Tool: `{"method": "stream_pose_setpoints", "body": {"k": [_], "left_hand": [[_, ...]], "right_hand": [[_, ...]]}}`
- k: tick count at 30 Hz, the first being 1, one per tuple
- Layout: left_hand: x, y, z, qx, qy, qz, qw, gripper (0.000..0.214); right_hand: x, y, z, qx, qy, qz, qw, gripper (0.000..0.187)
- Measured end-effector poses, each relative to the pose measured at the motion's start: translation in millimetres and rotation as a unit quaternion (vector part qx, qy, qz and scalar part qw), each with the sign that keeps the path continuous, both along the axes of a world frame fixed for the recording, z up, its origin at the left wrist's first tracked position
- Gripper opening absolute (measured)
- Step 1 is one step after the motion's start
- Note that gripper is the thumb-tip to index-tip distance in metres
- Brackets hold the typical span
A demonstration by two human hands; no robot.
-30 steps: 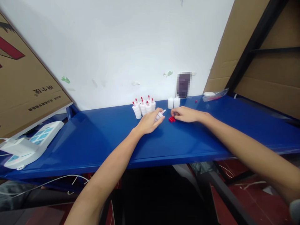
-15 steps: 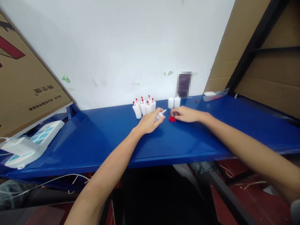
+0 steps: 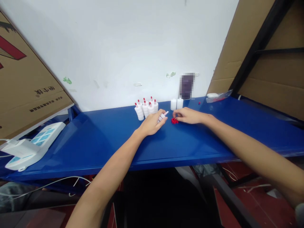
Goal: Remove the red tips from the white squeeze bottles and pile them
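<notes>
My left hand (image 3: pixel 153 123) is closed around a small white squeeze bottle (image 3: pixel 161 117), tilted so that its pale, uncapped nozzle points up and to the right. At the pile of small red caps (image 3: pixel 174 121) is my right hand (image 3: pixel 186 115), its thumb and fingers pinched together at the pile's edge; whether a cap is between them is hidden. Just behind my left hand, several white bottles with red tips (image 3: pixel 145 109) stand upright in a cluster. Beyond my right hand are two white bottle bodies (image 3: pixel 177 104) without nozzles, side by side.
The blue table (image 3: pixel 99 142) runs up to a white wall. A white power strip (image 3: pixel 38 145) with a plug lies at the left. A clear plastic bag (image 3: pixel 218 96) and a single red cap (image 3: pixel 199 103) lie at the back right. Cardboard (image 3: pixel 28 72) flanks the left side.
Both hands keep almost the same positions. The view has shifted very slightly; nothing has visibly been taken up or put down.
</notes>
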State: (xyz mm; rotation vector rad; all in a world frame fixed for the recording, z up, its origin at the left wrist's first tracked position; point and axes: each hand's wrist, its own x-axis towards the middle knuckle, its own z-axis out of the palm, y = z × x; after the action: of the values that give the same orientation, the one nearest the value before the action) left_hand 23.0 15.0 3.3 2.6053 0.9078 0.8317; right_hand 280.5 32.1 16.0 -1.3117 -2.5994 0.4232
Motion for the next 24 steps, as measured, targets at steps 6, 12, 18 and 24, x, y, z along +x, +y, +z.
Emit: {"method": "stream_pose_setpoints", "body": {"k": [6,12,18,24], "left_hand": [[-0.3,-1.8,1.7,-0.001,0.004,0.007,1.0,0.04],[-0.4,-2.7,2.7,0.002,0.011,0.007,1.0,0.041],[-0.3,-1.7,1.6,0.005,0.01,0.002,1.0,0.039],[-0.4,-1.0,0.6,0.003,0.008,0.0,1.0,0.038]], "right_hand": [[0.7,1.3,-1.2,0.008,0.002,0.008,1.0,0.024],[1.0,0.9,-1.4,0.008,0.001,0.02,1.0,0.023],[0.2,0.8,-0.8,0.005,0.007,0.019,1.0,0.019],[1.5,0.3,-0.2,0.014,0.006,0.021,1.0,0.017]]}}
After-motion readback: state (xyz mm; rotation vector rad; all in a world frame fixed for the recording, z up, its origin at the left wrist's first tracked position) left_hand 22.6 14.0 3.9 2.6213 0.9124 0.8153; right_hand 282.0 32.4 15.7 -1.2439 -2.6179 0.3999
